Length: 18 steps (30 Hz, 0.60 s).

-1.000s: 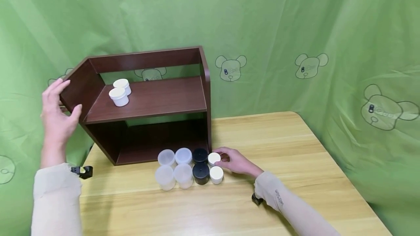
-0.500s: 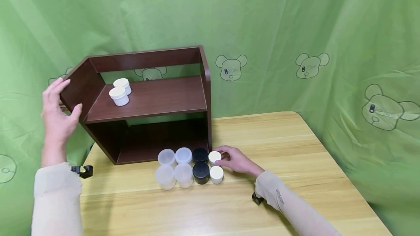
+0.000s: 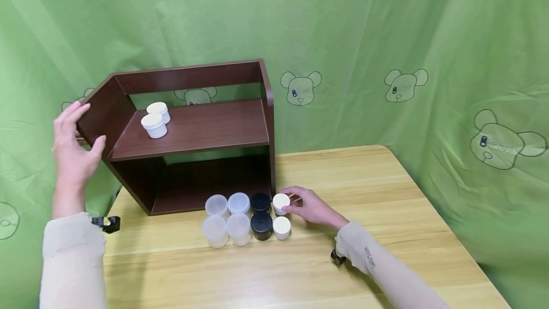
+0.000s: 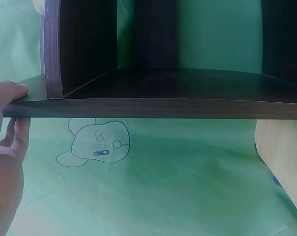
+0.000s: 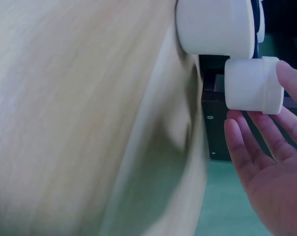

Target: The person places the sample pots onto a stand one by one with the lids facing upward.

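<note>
My left hand point(image 3: 75, 151) holds the left side panel of a dark brown two-tier shelf point(image 3: 206, 125), thumb on one face and fingers on the other, as the left wrist view also shows. On its upper tier, two white lidded jars point(image 3: 155, 127) stand at the left. My right hand point(image 3: 310, 206) pinches a small white jar point(image 5: 252, 86) between thumb and fingers. In the right wrist view this jar hangs slightly off the table, apart from a second white jar point(image 3: 281, 228). Beside them stand two black-lidded jars point(image 3: 261, 225) and several translucent jars point(image 3: 216, 230).
The light wooden table point(image 3: 343, 180) carries the shelf at its back left. All the jars on the table form two rows close to the shelf's front right. A green curtain point(image 3: 343, 23) with bear-head outlines hangs behind and at the sides.
My right hand has raised the rear white jar slightly from its place beside the black-lidded one. The left hand keeps the same hold on the shelf.
</note>
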Each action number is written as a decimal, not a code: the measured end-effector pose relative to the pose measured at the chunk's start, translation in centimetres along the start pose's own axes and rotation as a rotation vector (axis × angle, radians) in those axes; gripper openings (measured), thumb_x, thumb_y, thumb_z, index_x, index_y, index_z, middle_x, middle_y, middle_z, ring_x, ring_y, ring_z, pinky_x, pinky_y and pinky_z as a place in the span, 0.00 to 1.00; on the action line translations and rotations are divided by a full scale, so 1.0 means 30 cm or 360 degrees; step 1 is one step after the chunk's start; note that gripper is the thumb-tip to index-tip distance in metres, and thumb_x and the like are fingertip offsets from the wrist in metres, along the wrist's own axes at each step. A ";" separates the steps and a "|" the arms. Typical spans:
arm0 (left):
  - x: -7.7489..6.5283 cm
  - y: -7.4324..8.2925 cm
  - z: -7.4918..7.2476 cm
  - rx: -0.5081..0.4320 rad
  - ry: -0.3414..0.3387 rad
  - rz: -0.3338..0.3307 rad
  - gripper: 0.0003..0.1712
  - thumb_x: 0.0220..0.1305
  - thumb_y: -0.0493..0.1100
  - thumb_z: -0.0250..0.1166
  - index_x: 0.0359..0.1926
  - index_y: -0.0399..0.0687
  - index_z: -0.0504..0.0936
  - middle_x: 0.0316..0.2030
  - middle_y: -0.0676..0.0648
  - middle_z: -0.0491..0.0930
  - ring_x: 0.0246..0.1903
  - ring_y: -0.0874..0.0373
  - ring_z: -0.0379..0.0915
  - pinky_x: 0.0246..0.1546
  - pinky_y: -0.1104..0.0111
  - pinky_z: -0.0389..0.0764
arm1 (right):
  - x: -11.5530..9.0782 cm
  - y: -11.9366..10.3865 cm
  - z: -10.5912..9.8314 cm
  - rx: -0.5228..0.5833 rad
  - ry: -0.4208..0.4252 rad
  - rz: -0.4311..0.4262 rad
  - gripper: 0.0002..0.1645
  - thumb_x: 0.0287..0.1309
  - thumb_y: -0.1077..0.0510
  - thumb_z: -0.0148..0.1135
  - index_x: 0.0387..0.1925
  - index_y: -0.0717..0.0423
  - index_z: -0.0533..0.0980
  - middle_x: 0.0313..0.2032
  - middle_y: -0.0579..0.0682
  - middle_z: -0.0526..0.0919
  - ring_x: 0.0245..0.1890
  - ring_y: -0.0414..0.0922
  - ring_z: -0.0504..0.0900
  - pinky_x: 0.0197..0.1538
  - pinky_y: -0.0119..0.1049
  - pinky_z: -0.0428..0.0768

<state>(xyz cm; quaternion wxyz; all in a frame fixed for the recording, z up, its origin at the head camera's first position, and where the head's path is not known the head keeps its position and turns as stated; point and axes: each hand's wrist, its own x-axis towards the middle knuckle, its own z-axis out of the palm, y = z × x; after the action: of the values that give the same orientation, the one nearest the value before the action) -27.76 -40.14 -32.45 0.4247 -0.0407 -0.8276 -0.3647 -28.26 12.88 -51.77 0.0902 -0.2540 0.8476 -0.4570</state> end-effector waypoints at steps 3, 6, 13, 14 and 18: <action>0.002 -0.001 0.002 0.0012 0.0007 -0.0007 0.42 0.59 0.24 0.66 0.72 0.55 0.74 0.75 0.60 0.63 0.43 0.76 0.66 0.38 0.92 0.70 | -0.001 -0.008 -0.003 0.0011 0.0004 -0.0019 0.27 0.66 0.57 0.70 0.64 0.58 0.77 0.54 0.56 0.84 0.54 0.54 0.83 0.57 0.42 0.84; 0.005 0.000 0.005 0.0019 0.0014 -0.0006 0.41 0.59 0.24 0.66 0.72 0.54 0.74 0.75 0.59 0.63 0.43 0.76 0.66 0.38 0.92 0.69 | -0.001 -0.021 -0.009 0.0019 0.0009 -0.0024 0.27 0.66 0.57 0.70 0.64 0.56 0.77 0.54 0.56 0.83 0.54 0.53 0.83 0.58 0.44 0.84; 0.004 0.003 0.005 0.0026 0.0002 -0.0012 0.42 0.59 0.24 0.65 0.73 0.54 0.73 0.75 0.59 0.63 0.41 0.76 0.66 0.38 0.92 0.69 | -0.009 -0.057 -0.026 0.0022 0.0024 -0.0029 0.28 0.66 0.56 0.70 0.65 0.55 0.77 0.56 0.57 0.83 0.53 0.51 0.84 0.60 0.51 0.82; 0.004 0.001 0.005 0.0023 0.0000 -0.0015 0.42 0.59 0.24 0.65 0.73 0.54 0.73 0.75 0.59 0.63 0.41 0.76 0.66 0.38 0.92 0.69 | -0.009 -0.060 -0.028 0.0016 0.0025 -0.0036 0.28 0.66 0.56 0.70 0.65 0.55 0.77 0.56 0.57 0.83 0.53 0.50 0.84 0.60 0.52 0.83; 0.004 -0.007 0.003 -0.0009 0.0000 -0.0011 0.42 0.59 0.23 0.66 0.73 0.53 0.73 0.75 0.59 0.63 0.41 0.75 0.66 0.38 0.92 0.70 | -0.003 -0.077 -0.030 -0.0009 0.0032 -0.0090 0.28 0.66 0.55 0.70 0.65 0.55 0.77 0.56 0.56 0.83 0.52 0.51 0.84 0.60 0.52 0.83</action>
<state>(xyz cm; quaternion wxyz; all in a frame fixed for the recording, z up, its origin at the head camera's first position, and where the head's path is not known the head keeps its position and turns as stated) -27.97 -40.26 -32.52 0.4233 -0.0392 -0.8268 -0.3683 -27.73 12.52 -49.38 0.0683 -0.2734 0.8422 -0.4596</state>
